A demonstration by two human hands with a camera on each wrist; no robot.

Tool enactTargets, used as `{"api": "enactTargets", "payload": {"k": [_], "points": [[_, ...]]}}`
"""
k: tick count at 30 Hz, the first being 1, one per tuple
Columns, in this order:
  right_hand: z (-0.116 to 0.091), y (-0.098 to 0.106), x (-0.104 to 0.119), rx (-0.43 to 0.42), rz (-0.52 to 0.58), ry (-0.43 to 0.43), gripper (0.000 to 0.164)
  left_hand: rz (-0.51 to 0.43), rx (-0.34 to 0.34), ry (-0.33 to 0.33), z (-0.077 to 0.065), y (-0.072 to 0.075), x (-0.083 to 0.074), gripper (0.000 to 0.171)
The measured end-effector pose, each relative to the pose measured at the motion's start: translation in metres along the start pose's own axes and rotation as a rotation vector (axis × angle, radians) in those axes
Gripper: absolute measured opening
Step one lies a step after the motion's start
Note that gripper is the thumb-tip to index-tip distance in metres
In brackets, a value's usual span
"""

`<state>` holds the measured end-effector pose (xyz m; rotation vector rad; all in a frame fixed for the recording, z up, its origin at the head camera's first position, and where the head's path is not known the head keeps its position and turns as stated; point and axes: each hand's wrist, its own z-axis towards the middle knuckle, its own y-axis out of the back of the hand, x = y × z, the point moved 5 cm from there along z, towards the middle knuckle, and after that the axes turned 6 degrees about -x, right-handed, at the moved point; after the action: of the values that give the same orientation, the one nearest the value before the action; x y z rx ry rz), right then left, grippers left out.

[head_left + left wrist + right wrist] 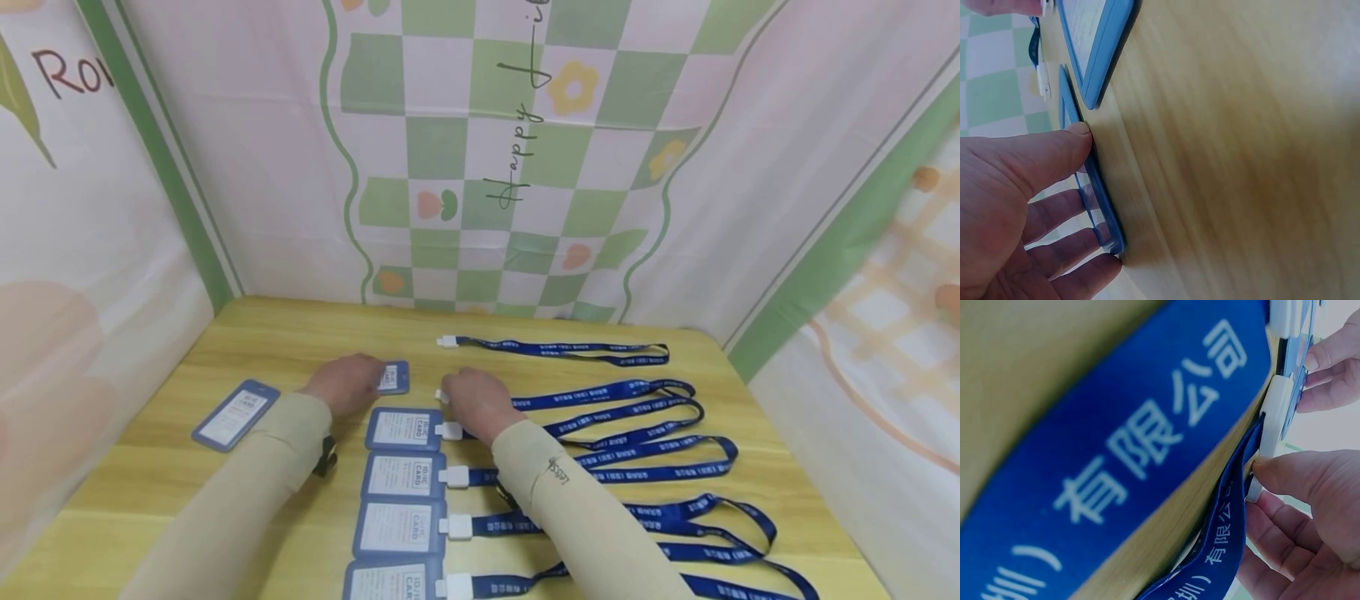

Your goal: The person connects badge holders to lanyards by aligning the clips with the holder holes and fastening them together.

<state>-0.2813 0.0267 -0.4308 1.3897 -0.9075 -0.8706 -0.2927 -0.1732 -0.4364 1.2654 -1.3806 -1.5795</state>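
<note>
My left hand (347, 385) holds a blue-framed ID card holder (393, 377) by its edges. In the left wrist view, the thumb lies on one long edge and the fingers are behind the holder, close over the tabletop. Just to the right, my right hand (480, 404) pinches the white plastic clip (442, 396) of a blue lanyard (577, 397). Thumb and fingers meet at that clip (1255, 489) in the right wrist view. A short gap separates clip and holder. Below them, a card holder (405, 429) lies joined to its lanyard's white clip (450, 431).
More card holders with lanyards attached, such as this card holder (401, 527), lie in a column toward the front. A loose card holder (235, 415) rests at left. One separate lanyard (562, 348) lies at the back. Printed cloth (480, 150) hangs behind the wooden table (300, 333).
</note>
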Motion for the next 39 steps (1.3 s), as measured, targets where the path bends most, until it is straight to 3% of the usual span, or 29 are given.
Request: {"api": "enactTargets", "payload": {"k": [25,39], "points": [[-0.002,0.0,0.0,0.005,0.018,-0.017,0.021,-0.002,0.019,0.005,-0.006,-0.003,-0.016,0.049],[-0.002,0.001,0.001,0.0,0.024,-0.019,0.02,-0.002,0.007,-0.027,-0.005,0.0,-0.025,0.045]]}}
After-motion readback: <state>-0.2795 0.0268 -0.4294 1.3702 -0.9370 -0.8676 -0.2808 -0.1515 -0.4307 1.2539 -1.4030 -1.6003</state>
